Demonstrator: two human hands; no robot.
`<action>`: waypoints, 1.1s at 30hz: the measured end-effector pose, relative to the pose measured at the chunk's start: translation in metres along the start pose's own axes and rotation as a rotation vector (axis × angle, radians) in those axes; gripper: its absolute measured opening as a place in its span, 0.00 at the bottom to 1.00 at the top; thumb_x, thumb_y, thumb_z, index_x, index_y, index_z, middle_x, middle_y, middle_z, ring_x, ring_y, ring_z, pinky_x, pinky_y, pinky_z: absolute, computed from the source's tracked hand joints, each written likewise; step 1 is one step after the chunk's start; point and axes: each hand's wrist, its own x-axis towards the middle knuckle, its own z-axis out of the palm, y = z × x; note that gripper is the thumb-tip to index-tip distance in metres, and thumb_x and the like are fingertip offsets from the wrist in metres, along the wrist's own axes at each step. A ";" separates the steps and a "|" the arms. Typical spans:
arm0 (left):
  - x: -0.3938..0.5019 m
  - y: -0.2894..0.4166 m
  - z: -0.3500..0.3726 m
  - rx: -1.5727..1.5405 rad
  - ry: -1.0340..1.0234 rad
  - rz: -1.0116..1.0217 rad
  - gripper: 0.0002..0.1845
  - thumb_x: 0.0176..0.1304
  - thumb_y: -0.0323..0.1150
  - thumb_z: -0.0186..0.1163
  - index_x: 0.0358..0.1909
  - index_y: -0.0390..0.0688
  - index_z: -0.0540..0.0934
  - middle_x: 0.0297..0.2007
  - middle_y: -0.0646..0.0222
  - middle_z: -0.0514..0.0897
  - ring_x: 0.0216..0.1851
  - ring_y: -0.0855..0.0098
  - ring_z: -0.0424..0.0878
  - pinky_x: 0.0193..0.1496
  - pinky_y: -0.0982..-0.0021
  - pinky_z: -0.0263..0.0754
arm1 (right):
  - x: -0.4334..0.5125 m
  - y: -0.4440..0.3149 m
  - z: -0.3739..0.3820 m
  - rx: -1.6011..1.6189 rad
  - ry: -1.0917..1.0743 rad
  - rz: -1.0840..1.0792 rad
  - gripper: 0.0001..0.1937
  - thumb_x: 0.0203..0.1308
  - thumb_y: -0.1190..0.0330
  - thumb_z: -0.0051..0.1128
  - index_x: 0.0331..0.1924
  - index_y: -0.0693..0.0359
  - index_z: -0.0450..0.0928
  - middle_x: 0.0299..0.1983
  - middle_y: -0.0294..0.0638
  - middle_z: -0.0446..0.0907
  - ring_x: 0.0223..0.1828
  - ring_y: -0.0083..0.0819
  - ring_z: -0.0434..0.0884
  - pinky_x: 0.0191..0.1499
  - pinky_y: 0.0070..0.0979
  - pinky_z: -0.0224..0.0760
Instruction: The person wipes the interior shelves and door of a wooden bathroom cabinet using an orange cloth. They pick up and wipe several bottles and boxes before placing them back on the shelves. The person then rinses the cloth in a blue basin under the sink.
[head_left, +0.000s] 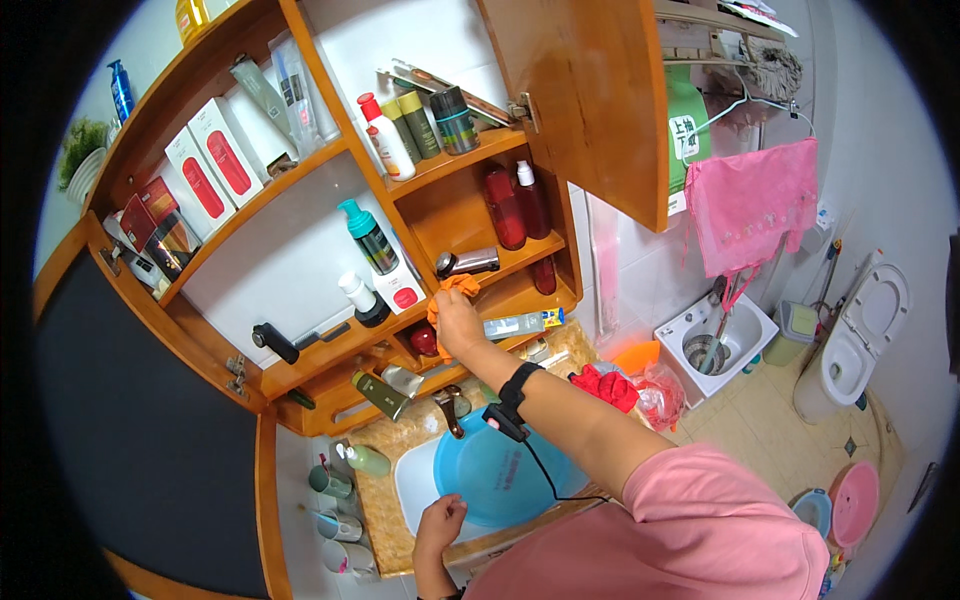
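Observation:
My right hand (457, 324) is closed on an orange cloth (459, 285) at the edge of a shelf in the wooden wall cabinet (386, 176). Just above the cloth a silver, dark-capped container (469, 262) lies on its side. A white pump bottle (360, 292) with a dark base stands to the left, by a teal-capped bottle (369, 236). To the right a toothpaste-like tube (523, 324) lies on a lower shelf. My left hand (442, 521) hangs, fingers loosely curled and holding nothing visible, over the near left rim of the washbasin, beside the blue plastic basin (495, 472).
The open wooden door (592, 97) juts out at upper right, and a mirrored door (150, 435) hangs open at left. Bottles and boxes fill the shelves. Cups (339, 526) and a green pump bottle (367, 459) stand left of the washbasin. A brown faucet (450, 411) rises behind it.

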 end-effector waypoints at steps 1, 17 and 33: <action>0.000 0.008 0.002 0.009 -0.010 0.006 0.19 0.62 0.38 0.62 0.47 0.33 0.80 0.31 0.57 0.84 0.31 0.67 0.81 0.38 0.69 0.75 | 0.000 0.001 -0.003 0.007 -0.072 0.036 0.07 0.55 0.76 0.52 0.37 0.62 0.70 0.38 0.53 0.74 0.44 0.55 0.76 0.45 0.45 0.71; 0.093 0.173 -0.032 -0.710 0.078 0.476 0.27 0.64 0.30 0.61 0.63 0.37 0.64 0.54 0.64 0.75 0.53 0.72 0.75 0.56 0.70 0.71 | -0.054 -0.057 -0.122 1.339 -0.667 0.500 0.20 0.60 0.70 0.60 0.54 0.68 0.69 0.45 0.38 0.77 0.45 0.23 0.76 0.47 0.21 0.71; 0.132 0.199 -0.104 -1.119 0.090 0.568 0.17 0.71 0.29 0.51 0.59 0.32 0.69 0.54 0.60 0.77 0.53 0.69 0.77 0.58 0.68 0.71 | 0.018 -0.097 -0.153 0.480 0.092 0.014 0.23 0.55 0.62 0.66 0.50 0.68 0.76 0.26 0.43 0.78 0.27 0.29 0.76 0.31 0.25 0.69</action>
